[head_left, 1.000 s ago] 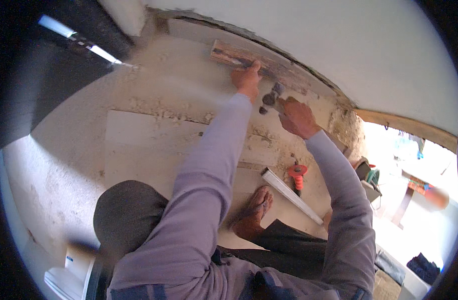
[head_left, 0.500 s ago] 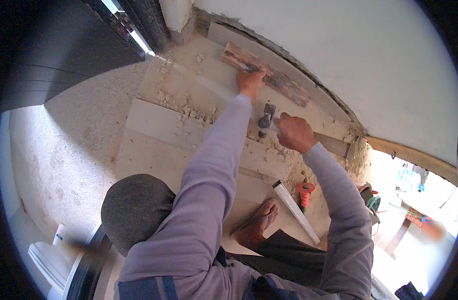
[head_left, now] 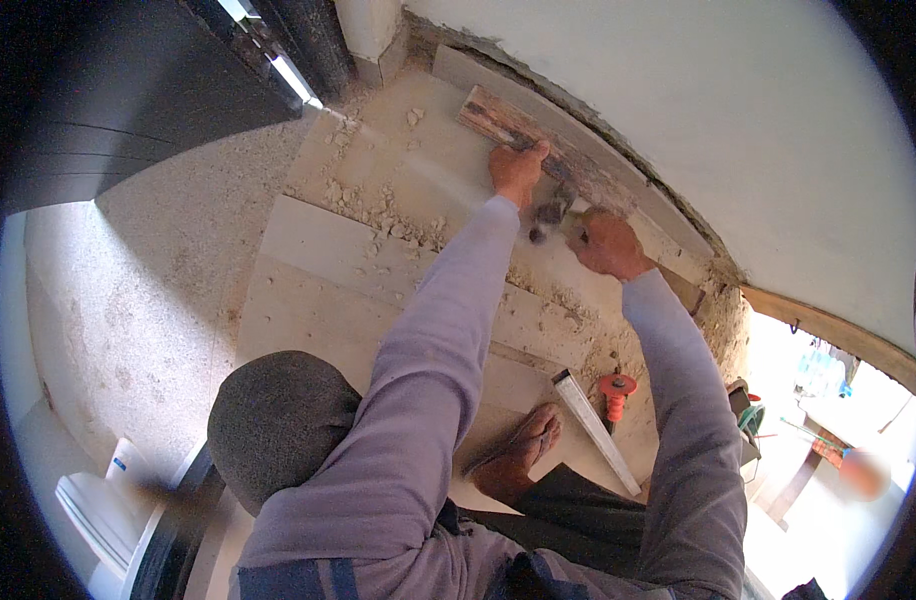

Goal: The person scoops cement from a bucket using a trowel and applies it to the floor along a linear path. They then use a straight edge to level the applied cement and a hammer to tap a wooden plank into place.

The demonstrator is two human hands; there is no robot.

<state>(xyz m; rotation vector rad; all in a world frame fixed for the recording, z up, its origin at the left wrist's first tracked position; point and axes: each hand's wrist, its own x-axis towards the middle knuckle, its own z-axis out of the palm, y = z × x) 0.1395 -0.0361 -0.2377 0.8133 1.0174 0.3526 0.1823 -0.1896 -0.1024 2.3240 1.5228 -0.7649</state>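
Note:
My left hand (head_left: 518, 172) is closed around the near edge of a rough, worn wooden board (head_left: 493, 118), thumb on top. The board lies along a pale skirting tile (head_left: 460, 72) at the foot of the white wall. In my right hand (head_left: 610, 245) is a hammer (head_left: 551, 212), gripped by its handle close to the head. Motion blurs the hammer's dark metal head, which is at the board's near side, just right of my left hand. I cannot tell whether it touches the board.
Broken mortar bits (head_left: 383, 222) lie scattered over the dusty floor tiles (head_left: 308, 240). A chisel with a red hand guard (head_left: 615, 395) and a metal bar (head_left: 596, 428) lie near my foot (head_left: 528, 445). A dark door (head_left: 128, 120) stands at the left, and a bright opening is at the right.
The hammer has swung up and forward toward the board, and my right hand has moved slightly away with it. My left hand keeps its hold on the board. The whole view has shifted slightly.

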